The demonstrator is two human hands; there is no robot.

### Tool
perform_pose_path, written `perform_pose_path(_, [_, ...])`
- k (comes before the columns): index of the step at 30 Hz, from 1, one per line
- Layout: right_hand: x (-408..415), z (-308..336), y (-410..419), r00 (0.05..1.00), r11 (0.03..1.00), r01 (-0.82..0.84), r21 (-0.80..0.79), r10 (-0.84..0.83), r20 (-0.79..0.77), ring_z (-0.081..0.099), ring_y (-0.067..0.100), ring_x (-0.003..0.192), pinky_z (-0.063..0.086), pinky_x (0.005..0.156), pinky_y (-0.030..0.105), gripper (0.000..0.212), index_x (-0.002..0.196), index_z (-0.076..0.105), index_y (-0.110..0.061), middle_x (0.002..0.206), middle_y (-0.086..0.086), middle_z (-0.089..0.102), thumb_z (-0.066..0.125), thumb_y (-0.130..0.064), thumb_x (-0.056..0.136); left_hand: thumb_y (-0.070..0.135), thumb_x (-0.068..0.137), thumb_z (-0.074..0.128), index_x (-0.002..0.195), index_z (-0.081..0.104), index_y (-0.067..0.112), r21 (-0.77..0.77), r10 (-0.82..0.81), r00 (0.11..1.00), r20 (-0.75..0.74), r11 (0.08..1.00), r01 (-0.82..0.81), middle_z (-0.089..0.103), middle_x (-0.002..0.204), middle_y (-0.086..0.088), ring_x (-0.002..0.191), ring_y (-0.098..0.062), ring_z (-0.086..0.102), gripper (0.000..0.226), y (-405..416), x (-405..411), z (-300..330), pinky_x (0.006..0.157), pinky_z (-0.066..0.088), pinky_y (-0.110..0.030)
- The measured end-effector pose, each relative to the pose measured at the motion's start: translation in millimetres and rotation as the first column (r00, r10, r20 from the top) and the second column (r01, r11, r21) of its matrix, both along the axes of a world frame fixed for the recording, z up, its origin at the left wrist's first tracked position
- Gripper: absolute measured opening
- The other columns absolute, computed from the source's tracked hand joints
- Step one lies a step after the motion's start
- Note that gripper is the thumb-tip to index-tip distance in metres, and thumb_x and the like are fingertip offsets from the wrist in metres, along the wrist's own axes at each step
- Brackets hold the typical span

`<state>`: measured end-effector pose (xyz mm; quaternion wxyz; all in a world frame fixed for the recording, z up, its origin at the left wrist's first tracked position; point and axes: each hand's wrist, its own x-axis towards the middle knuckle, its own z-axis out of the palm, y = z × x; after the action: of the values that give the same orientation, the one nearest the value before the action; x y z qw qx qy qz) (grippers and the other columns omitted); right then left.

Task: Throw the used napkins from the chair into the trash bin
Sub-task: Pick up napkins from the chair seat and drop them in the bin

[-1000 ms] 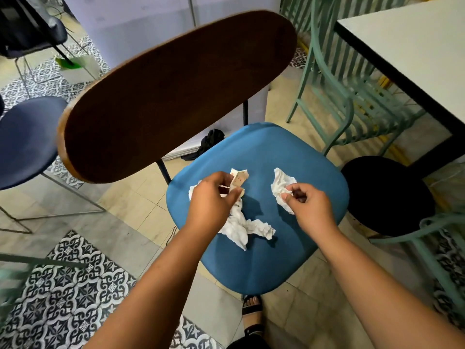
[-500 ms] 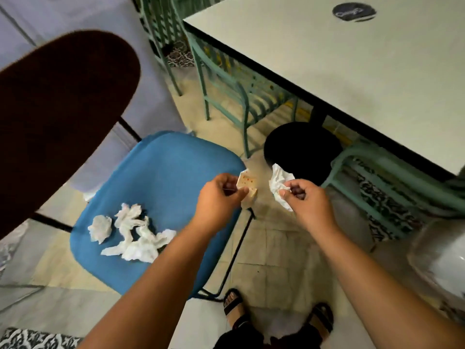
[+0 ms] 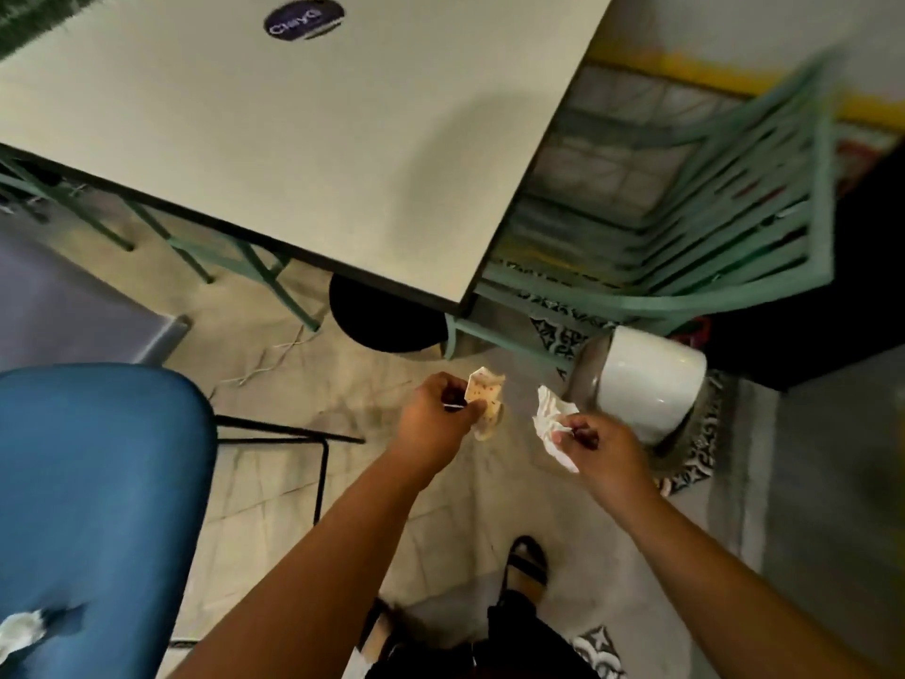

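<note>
Head view: left hand [image 3: 433, 414] pinches a stained napkin [image 3: 486, 401], right hand [image 3: 595, 445] a crumpled white napkin [image 3: 551, 423], both carried clear toward the white trash bin [image 3: 646, 384] just beyond the right hand; one napkin [image 3: 19, 632] remains on the blue chair [image 3: 98, 482], far left.

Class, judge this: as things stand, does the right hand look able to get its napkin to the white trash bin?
Probably yes. The right hand holds a crumpled napkin just beside the white trash bin, and nothing lies between them. How the bin opens is unclear.

Blue chair seat [image 3: 98, 482], white trash bin [image 3: 651, 384], mint-green slatted chair [image 3: 734, 227], red-speckled beige napkin [image 3: 485, 399], white napkin [image 3: 548, 423].
</note>
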<state>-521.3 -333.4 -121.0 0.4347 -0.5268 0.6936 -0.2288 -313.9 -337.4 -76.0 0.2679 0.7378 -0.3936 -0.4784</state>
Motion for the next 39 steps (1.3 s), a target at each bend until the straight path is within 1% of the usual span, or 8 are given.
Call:
perform_pose_path(9, [-111, -41, -20, 0.970, 0.987, 0.162, 0.014, -0.156, -0.188, 0.066, 0.028, 0.089, 0.049, 0.082, 0.033, 0.017, 0.096, 0.071, -0.008, 0.094, 0.014, 0.072, 0.071, -0.015, 0.081, 0.020, 0.082, 0.075, 0.094, 0.063, 0.013, 0.046, -0.148, 0.989, -0.029, 0.988, 0.149, 0.071, 0.091, -0.004, 0.085, -0.021, 0.068, 0.018, -47, -105, -35, 0.079, 0.056, -0.039])
perform_pose_path(17, [-107, -85, -58, 0.920, 0.978, 0.169, 0.121, -0.112, -0.376, 0.064, 0.030, 0.099, 0.048, 0.093, 0.032, 0.024, 0.108, 0.068, -0.007, 0.107, 0.015, 0.070, 0.059, -0.017, 0.089, 0.024, 0.082, 0.074, 0.092, 0.064, 0.025, 0.041, -0.189, 0.982, -0.027, 0.981, 0.190, 0.069, 0.092, 0.008, 0.088, -0.012, 0.067, 0.014, -83, -126, -67, 0.085, 0.057, -0.040])
perform_pose_path(21, [-99, -108, -76, 0.877, 0.973, 0.137, 0.187, -0.032, -0.479, 0.059, 0.026, 0.104, 0.041, 0.084, 0.028, 0.025, 0.111, 0.062, -0.008, 0.107, 0.008, 0.065, 0.048, -0.018, 0.094, 0.024, 0.083, 0.074, 0.098, 0.065, 0.020, 0.013, -0.193, 0.980, -0.051, 0.981, 0.194, 0.071, 0.095, 0.009, 0.087, -0.009, 0.068, 0.019, -100, -123, -70, 0.084, 0.058, -0.039])
perform_pose_path(24, [-87, -122, -94, 0.869, 0.908, 0.262, 0.328, -0.074, -0.490, 0.042, 0.031, 0.129, 0.035, 0.107, 0.036, 0.036, 0.130, 0.045, -0.006, 0.134, 0.015, 0.049, 0.032, -0.016, 0.098, 0.023, 0.083, 0.073, 0.096, 0.064, 0.027, 0.002, -0.201, 0.976, -0.079, 0.979, 0.202, 0.071, 0.097, 0.010, 0.088, -0.006, 0.068, 0.016, -108, -120, -74, 0.082, 0.057, -0.033])
perform_pose_path(31, [-81, -149, -107, 0.703, 0.867, 0.023, 0.497, 0.340, -0.625, 0.031, 0.036, 0.136, 0.025, 0.114, 0.046, 0.046, 0.137, 0.036, -0.012, 0.144, 0.018, 0.039, 0.045, -0.024, 0.093, 0.023, 0.084, 0.072, 0.094, 0.064, 0.027, 0.038, -0.260, 0.958, -0.120, 0.963, 0.267, 0.072, 0.091, 0.013, 0.079, 0.004, 0.067, 0.013, -104, -107, -77, 0.073, 0.056, -0.022])
perform_pose_path(34, [-73, -141, -105, 0.917, 0.849, 0.210, 0.484, 0.001, -0.399, 0.041, 0.035, 0.130, 0.034, 0.108, 0.039, 0.042, 0.133, 0.045, -0.012, 0.138, 0.016, 0.047, 0.048, -0.021, 0.092, 0.019, 0.084, 0.073, 0.093, 0.065, 0.022, 0.077, -0.248, 0.956, -0.159, 0.962, 0.262, 0.073, 0.088, 0.011, 0.078, 0.001, 0.069, 0.013, -97, -104, -78, 0.071, 0.057, -0.022])
perform_pose_path(36, [-73, -129, -95, 0.924, 0.841, 0.381, 0.384, -0.331, -0.193, 0.053, 0.032, 0.116, 0.041, 0.088, 0.025, 0.034, 0.124, 0.053, -0.005, 0.121, 0.014, 0.059, 0.050, -0.015, 0.092, 0.016, 0.084, 0.072, 0.094, 0.065, 0.020, 0.085, -0.247, 0.951, -0.188, 0.960, 0.266, 0.074, 0.090, 0.009, 0.079, -0.001, 0.070, 0.013, -91, -104, -77, 0.069, 0.057, -0.020])
perform_pose_path(39, [-77, -112, -72, 0.930, 0.905, 0.338, 0.256, -0.281, -0.236, 0.060, 0.032, 0.104, 0.045, 0.082, 0.030, 0.027, 0.116, 0.059, -0.004, 0.105, 0.010, 0.064, 0.054, -0.015, 0.092, 0.015, 0.084, 0.073, 0.095, 0.066, 0.020, 0.092, -0.274, 0.940, -0.204, 0.951, 0.297, 0.074, 0.092, 0.009, 0.084, -0.004, 0.071, 0.014, -83, -106, -76, 0.071, 0.057, -0.020])
